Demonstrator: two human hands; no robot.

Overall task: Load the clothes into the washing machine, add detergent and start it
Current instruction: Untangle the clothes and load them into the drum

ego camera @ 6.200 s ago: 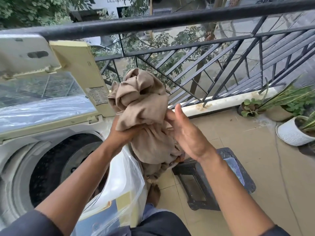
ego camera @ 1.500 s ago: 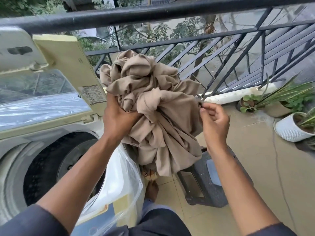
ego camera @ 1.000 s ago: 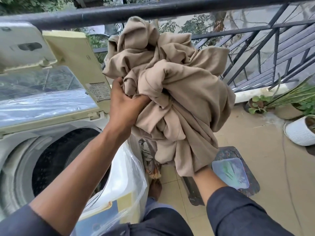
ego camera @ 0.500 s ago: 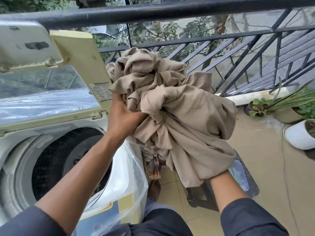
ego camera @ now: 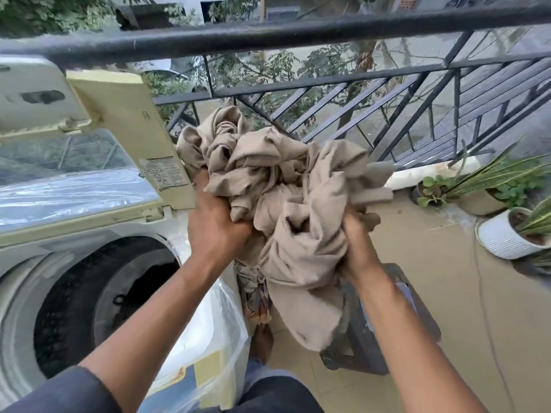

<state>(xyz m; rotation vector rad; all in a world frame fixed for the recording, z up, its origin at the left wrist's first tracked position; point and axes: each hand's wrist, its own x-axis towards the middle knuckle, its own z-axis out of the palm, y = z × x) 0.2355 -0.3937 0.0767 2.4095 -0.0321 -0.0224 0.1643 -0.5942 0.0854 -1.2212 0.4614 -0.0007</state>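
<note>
Beside the open washing machine (ego camera: pixel 89 278), crumpled beige cloth (ego camera: pixel 286 204) in both hands.

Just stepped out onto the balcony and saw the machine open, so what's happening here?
A person is holding a bunched-up beige cloth in the air, with the left hand and the right hand both gripping it. It hangs to the right of the washing machine, whose lid is raised and whose dark drum is exposed. The cloth has not gone in yet.
</note>
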